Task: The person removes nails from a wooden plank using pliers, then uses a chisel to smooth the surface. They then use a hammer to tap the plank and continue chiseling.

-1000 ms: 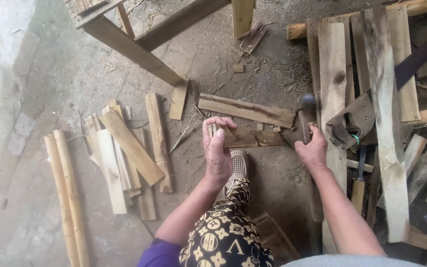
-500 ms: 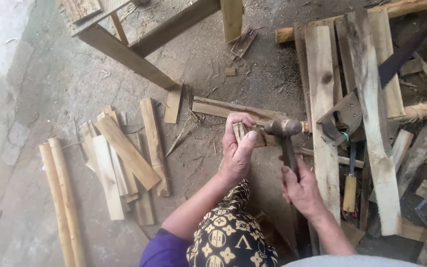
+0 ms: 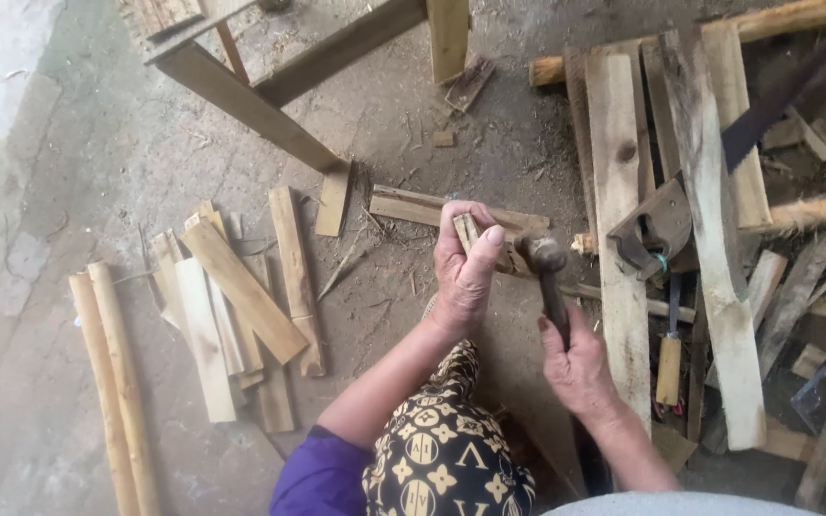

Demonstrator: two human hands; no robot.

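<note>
Since half a second ago the hammer (image 3: 549, 272) has come down a touch: its head now sits right against the small wood piece (image 3: 470, 232), where before it hung a little to the right of it. The right hand has slid slightly up the frame with the handle, and the left has hardly budged.

Head view, and I'm looking straight down. My left hand (image 3: 464, 268) is curled over the small wood piece, thumb laid across its top, fingers wrapped behind, so it's closed on that piece and pinning it against the flat board (image 3: 411, 205) lying on the dirt floor. The forearm runs down toward the purple sleeve (image 3: 313, 478) and the patterned knee (image 3: 442, 449) raised beneath it.

My right hand (image 3: 576, 368) is closed round the dark handle low down, knuckles up, with the metal head at the far end pointing away from me and meeting the piece just beside the left fingertips.

No bins or boxes here that I can make out, just heaps. To the left, a loose pile of short slats (image 3: 231, 306) and two pale round poles (image 3: 112, 382) lie side by side. To the right, long planks (image 3: 623, 220) are stacked lengthwise, with a saw handle (image 3: 657, 225) resting across them and a wooden-handled tool (image 3: 669, 358) below.
</note>
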